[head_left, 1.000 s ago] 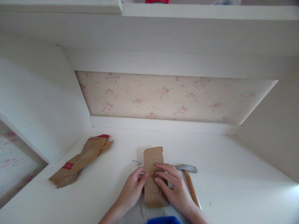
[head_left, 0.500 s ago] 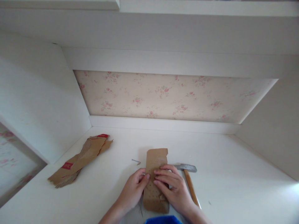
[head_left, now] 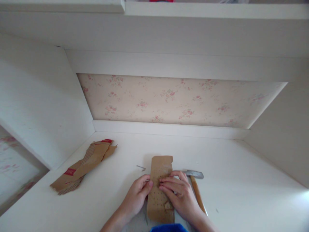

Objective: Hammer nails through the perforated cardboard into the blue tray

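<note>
A brown cardboard strip (head_left: pixel 161 167) dotted with small holes lies upright on the white desk (head_left: pixel 231 180) in front of me. My left hand (head_left: pixel 137 196) pinches its left edge, fingers curled, with what looks like a thin nail at the fingertips. My right hand (head_left: pixel 180 195) lies over the strip's right side, fingers pressed together on the cardboard. A hammer (head_left: pixel 196 185) with a metal head and wooden handle rests on the desk just right of my right hand, partly hidden by it.
A loose nail (head_left: pixel 141 167) lies left of the strip. Torn brown cardboard packaging (head_left: pixel 84 166) with red labels sits at the left. White alcove walls and a floral back panel (head_left: pixel 178 101) enclose the desk. A blue object (head_left: pixel 169 228) shows at the bottom edge.
The cardboard strip has shifted slightly right and toward me, and my right hand's fingers have drawn closer together on it. The left hand stays at the strip's left edge.
</note>
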`<state>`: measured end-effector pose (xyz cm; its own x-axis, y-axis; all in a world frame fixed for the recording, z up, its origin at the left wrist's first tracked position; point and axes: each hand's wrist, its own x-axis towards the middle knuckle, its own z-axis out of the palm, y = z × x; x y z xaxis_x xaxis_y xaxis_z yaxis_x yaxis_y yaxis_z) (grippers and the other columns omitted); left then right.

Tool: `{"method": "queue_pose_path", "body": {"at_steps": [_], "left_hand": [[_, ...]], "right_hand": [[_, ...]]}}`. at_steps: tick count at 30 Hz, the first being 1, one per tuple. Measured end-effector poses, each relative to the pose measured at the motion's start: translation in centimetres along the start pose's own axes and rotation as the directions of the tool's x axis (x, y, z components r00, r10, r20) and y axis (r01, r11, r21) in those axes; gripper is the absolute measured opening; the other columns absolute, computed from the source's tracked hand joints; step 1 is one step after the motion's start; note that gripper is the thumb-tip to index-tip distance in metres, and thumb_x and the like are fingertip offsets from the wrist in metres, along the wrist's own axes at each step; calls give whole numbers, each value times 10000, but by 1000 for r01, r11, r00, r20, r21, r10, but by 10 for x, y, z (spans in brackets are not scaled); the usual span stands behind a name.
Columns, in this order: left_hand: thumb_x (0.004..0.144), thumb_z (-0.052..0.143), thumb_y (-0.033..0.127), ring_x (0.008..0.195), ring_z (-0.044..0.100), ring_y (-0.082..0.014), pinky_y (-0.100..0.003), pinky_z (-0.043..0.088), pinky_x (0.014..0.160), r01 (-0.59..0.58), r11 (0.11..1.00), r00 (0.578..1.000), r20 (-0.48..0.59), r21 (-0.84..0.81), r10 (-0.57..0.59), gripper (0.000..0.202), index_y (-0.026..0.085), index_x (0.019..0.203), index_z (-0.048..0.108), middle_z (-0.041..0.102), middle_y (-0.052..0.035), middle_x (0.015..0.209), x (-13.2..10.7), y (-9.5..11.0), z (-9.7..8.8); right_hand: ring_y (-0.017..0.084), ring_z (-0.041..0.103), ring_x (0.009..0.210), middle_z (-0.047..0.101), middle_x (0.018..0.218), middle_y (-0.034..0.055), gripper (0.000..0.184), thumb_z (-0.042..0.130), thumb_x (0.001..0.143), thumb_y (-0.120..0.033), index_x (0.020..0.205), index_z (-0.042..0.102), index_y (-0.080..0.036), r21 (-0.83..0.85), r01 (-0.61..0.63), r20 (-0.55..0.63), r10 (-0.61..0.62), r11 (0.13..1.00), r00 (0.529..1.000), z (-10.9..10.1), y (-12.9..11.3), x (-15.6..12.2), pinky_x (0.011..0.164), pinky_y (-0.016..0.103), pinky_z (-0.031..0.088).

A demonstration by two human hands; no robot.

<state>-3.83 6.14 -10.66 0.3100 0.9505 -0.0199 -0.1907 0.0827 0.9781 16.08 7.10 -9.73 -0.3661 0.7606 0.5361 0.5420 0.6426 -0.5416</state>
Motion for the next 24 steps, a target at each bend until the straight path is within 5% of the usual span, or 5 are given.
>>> {"method": "queue_pose_path", "body": {"at_steps": [8,12,15,19,24], "left_hand": [[868,673,527,970,677,-268,-335,485,842,11,999,998,-53,-50,-14,418,172,1087,708,748,-100,1060,2,-3,-3],[839,700,538,960,685,-281,-333,501,783,42,992,993,-108,-118,-55,458,172,1115,698,752,-107,1050,2,-2,-3],[842,703,525,958,689,-275,-329,504,782,52,986,989,-131,-161,-74,448,183,1130,687,751,-97,1062,2,-1,-3],[856,694,507,970,681,-261,-327,493,822,22,988,995,-91,-153,-37,409,186,1110,695,746,-89,1082,1,1,-2],[835,712,518,967,668,-258,-332,468,862,-4,998,997,-83,-60,-1,398,186,1054,718,752,-78,1045,-1,4,0]], "right_hand": [[253,585,1110,762,1204,46,173,714,869,-313,1031,762,-272,73,-19,-30,22,997,999,0,3,-3,940,434,509],[250,551,1177,686,1237,77,137,614,927,-341,996,718,-285,436,-235,-129,319,869,939,-2,5,-7,1017,420,413],[220,636,955,715,965,37,187,560,949,-424,1004,675,-288,617,-398,30,485,679,874,-2,2,-2,877,382,488],[221,688,905,771,950,41,292,616,902,-488,1060,732,-272,712,-479,305,389,514,870,0,-11,8,849,369,538],[233,714,848,794,900,40,337,676,843,-532,1051,767,-282,738,-487,354,348,467,868,3,-23,14,820,387,560]]}}
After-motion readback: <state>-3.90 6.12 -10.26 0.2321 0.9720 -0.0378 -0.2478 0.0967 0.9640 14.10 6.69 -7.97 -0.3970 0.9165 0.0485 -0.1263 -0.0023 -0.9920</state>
